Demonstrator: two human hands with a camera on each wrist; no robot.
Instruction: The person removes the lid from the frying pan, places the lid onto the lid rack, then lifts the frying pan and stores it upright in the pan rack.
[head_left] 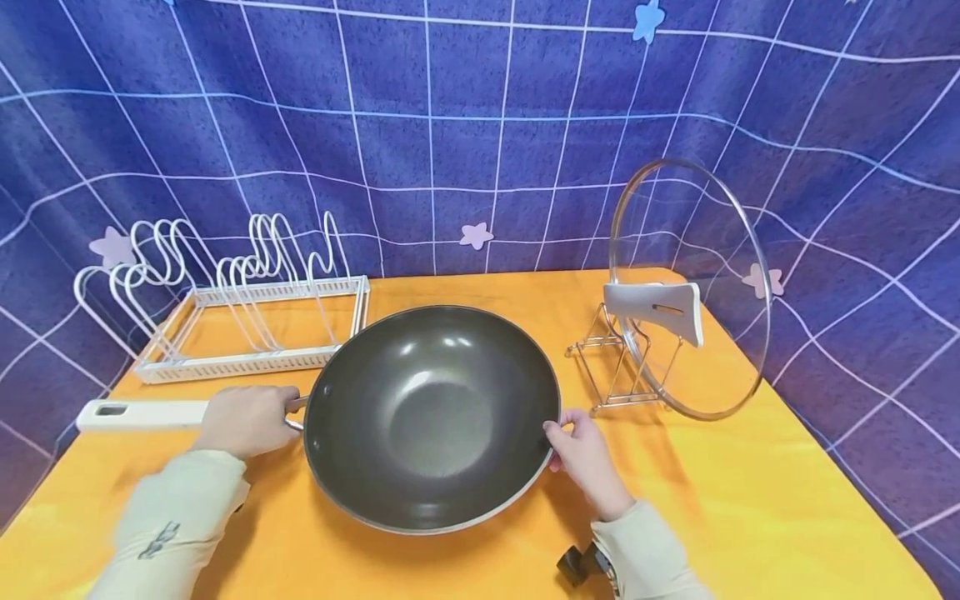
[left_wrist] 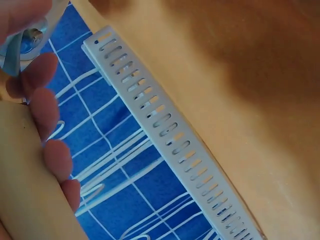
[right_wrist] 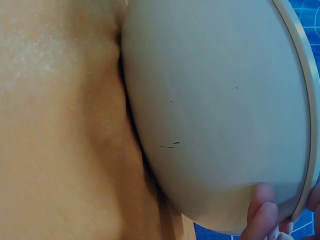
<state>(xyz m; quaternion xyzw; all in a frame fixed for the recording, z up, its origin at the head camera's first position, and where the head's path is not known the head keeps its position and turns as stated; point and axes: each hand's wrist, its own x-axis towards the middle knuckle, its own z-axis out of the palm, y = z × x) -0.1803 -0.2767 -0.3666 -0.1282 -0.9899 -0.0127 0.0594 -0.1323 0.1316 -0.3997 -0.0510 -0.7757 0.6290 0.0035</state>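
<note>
A dark-lined wok is at the middle of the table, its inside facing up. My left hand grips its cream handle close to the metal joint. In the left wrist view the fingers wrap round that handle. On the opposite side my right hand pinches the wok's rim, thumb over the inner edge. The right wrist view has the pale outer wall of the wok close over the orange cloth, with fingertips against its underside.
Behind the left hand stands a white wire rack with tall curved dividers. To the right, a glass lid with a pale handle leans upright in a small wire stand. A blue gridded curtain hangs round the orange-covered table.
</note>
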